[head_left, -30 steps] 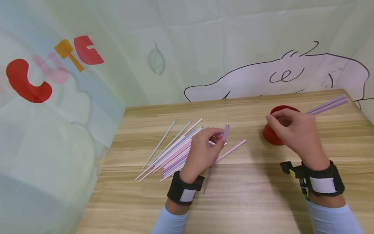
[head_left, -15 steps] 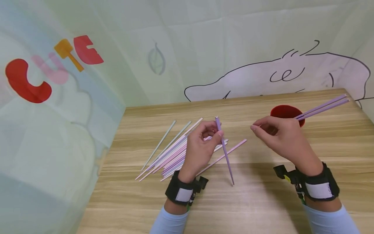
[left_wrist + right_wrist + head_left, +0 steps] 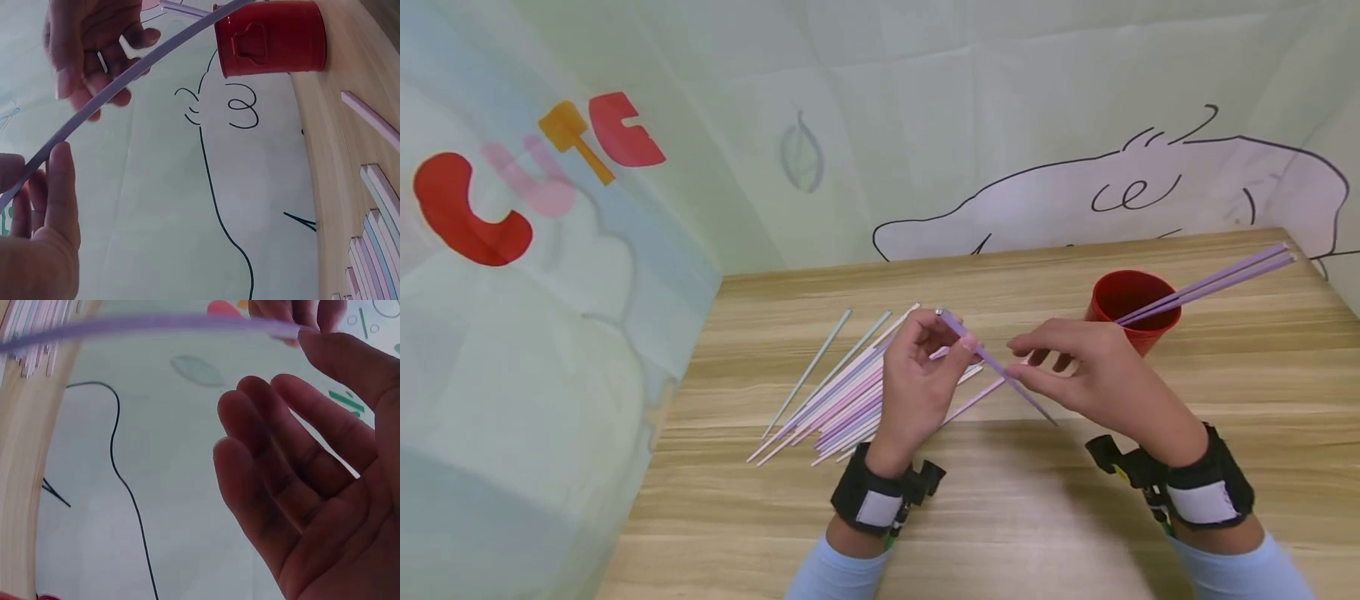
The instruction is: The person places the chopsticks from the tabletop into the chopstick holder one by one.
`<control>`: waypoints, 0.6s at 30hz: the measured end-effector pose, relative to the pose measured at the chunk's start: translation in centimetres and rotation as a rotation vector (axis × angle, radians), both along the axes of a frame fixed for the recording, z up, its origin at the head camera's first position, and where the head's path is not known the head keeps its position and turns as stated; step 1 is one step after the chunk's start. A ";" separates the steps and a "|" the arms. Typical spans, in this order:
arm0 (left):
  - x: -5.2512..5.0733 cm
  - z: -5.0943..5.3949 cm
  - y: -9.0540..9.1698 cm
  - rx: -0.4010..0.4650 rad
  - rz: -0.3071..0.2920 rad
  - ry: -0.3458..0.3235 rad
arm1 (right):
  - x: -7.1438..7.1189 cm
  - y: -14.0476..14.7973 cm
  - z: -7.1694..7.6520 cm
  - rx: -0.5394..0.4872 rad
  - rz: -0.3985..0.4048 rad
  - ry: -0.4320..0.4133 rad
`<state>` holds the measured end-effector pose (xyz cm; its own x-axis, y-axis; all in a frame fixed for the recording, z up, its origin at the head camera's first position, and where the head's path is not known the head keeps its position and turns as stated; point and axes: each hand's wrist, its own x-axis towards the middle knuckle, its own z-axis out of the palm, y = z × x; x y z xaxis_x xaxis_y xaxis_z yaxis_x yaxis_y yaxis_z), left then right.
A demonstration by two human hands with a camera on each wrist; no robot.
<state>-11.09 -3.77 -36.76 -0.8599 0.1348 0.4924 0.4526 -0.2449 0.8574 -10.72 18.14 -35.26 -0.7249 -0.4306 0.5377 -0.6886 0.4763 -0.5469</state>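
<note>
My left hand [image 3: 921, 379] pinches a purple chopstick [image 3: 992, 362] near its thicker end, between thumb and fingers. The chopstick slants down to the right in the head view. At its lower part is my right hand [image 3: 1101, 375], thumb and fingers spread apart on either side. In the right wrist view the right thumb [image 3: 350, 365] overlaps the chopstick; whether it touches cannot be told. Behind the right hand stands a red bucket-shaped cup [image 3: 294, 37] with a small side handle. Two purple chopsticks [image 3: 1240, 277] lean out of it to the right.
A pile of pastel chopsticks [image 3: 842, 392] lies left of and under the left hand. Two pale green ones [image 3: 808, 371] lie at its left side, and a pink chopstick [image 3: 966, 406] lies on its right. A printed cloth [image 3: 820, 225] hangs behind the wooden table [image 3: 700, 517].
The right hand has moved from the cup leftward and down to the purple chopstick. In the left hand that chopstick has swung, its thin end now pointing lower right. The cup's front has come into view.
</note>
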 end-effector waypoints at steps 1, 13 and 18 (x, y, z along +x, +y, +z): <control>0.1 0.0 0.1 0.000 -0.001 0.009 | 0.1 -0.3 0.0 0.001 0.020 0.000; 0.6 0.0 0.6 -0.040 -0.022 0.024 | 0.2 -1.2 -0.2 -0.027 0.068 0.094; 0.4 -0.2 0.5 -0.130 0.016 0.010 | -0.1 0.1 0.2 -0.093 0.003 0.122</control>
<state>-10.69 -3.31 -36.92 -0.8574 0.1844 0.4805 0.4645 -0.1246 0.8768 -10.78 18.25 -35.01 -0.6505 -0.3770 0.6593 -0.7539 0.4253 -0.5007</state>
